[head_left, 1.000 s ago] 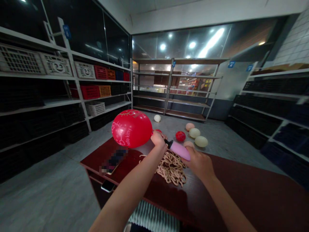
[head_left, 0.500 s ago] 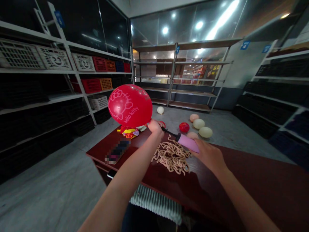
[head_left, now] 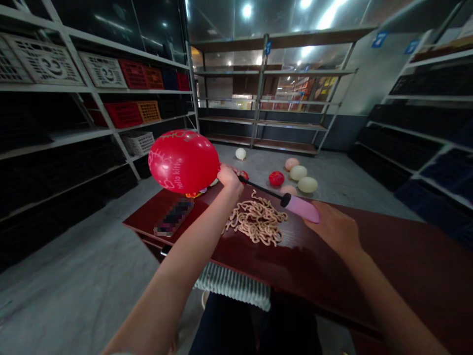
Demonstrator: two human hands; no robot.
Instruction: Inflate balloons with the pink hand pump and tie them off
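A big red balloon with "hello kitty" print is blown up at the left. My left hand is closed around its neck where it meets the nozzle end of a hand balloon pump. My right hand grips the pink handle of this balloon pump, with the black shaft drawn out between both hands. Under the pump, a heap of long uninflated beige balloons lies on the dark red table. Several coloured uninflated balloons show partly beneath the red balloon.
A pixelated, phone-like item lies at the table's left. Beyond the table, several inflated balloons rest on the grey floor, one white balloon farther off. Shelves with crates stand left; metal racks stand behind.
My right hand has pulled the pump handle farther right, showing more black shaft. The red balloon has turned, its print shifting left and down. The view has tilted downward.
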